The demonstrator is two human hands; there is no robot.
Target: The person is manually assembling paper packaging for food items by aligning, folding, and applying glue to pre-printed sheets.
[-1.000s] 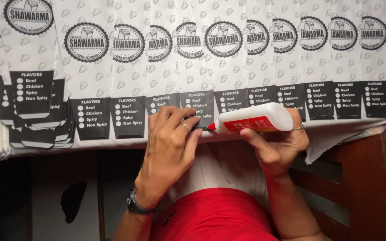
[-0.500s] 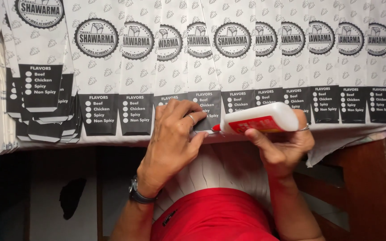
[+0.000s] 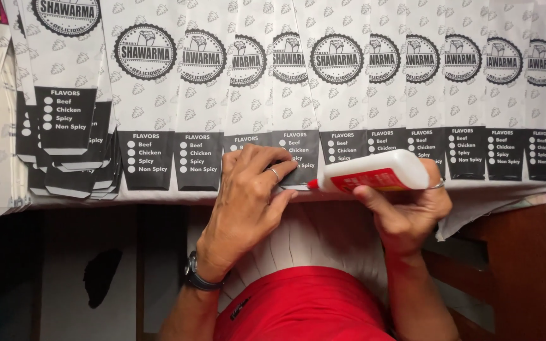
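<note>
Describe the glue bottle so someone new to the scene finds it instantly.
Find the row of overlapping white printed paper sleeves across the table. At its lower edge, right of centre, the right hand holds the glue bottle on its side. It is the only white plastic bottle, with a red label and red tip pointing left.

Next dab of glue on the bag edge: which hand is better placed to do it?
Right, probably. The right hand already grips the white glue bottle, with its red nozzle pointing at the bottom flap of the paper bag. The left hand lies flat on that bag, pinning it.
</note>
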